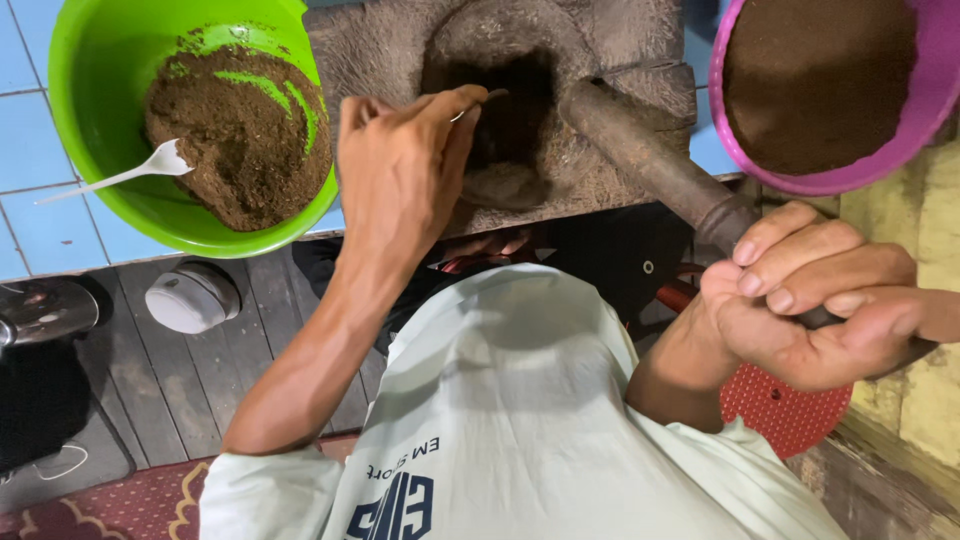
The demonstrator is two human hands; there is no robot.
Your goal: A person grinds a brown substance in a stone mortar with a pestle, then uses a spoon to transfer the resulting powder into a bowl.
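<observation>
My left hand [400, 170] reaches over a dusty stone mortar [610, 40] and pinches a thin metal spoon [488, 97] whose end dips into the dark hollow. My right hand [815, 300] is closed around the handle of a heavy brown pestle [650, 160], which leans with its head on the mortar's rim at the right. A green bowl [90, 110] at the upper left holds brown powder [240, 140] and a white plastic spoon [130, 175]. A purple bowl [935, 90] at the upper right holds finer brown powder [815, 80].
A round white container [190, 295] and a black appliance [45, 370] lie on the dark wooden floor at the left. A red perforated disc [790, 410] sits below my right hand. Blue tiles [40, 230] lie under the green bowl. My white shirt fills the bottom.
</observation>
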